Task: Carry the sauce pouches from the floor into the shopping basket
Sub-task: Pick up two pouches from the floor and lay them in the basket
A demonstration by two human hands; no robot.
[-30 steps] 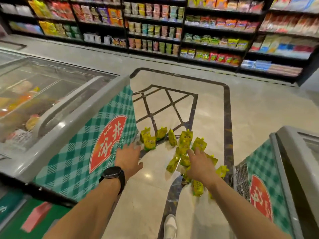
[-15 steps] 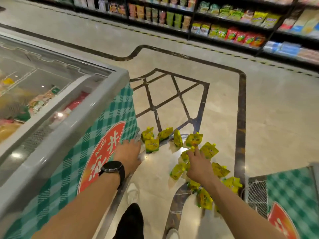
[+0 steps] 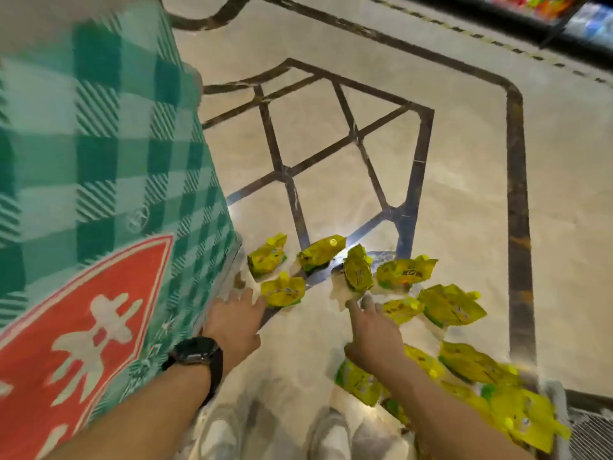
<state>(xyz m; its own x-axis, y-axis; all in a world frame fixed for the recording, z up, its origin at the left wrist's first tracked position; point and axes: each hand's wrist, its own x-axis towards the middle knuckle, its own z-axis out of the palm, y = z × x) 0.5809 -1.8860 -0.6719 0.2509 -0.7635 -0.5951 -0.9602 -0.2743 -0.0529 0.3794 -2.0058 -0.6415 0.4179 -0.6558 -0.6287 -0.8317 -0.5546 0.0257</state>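
Sauce pouches (image 3: 356,273), glossy crinkled yellow-green with round caps, lie scattered on polished marble floor (image 3: 331,194); your left hand (image 3: 234,323) and right hand (image 3: 373,333), both spread and empty, now sit lower than before.

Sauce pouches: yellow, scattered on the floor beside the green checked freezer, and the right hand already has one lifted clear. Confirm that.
Not quite. The head view shows the right hand empty, fingers open and reaching toward the sauce pouches; none is lifted. The rest holds: they are yellow and lie scattered on the floor beside the green checked freezer.
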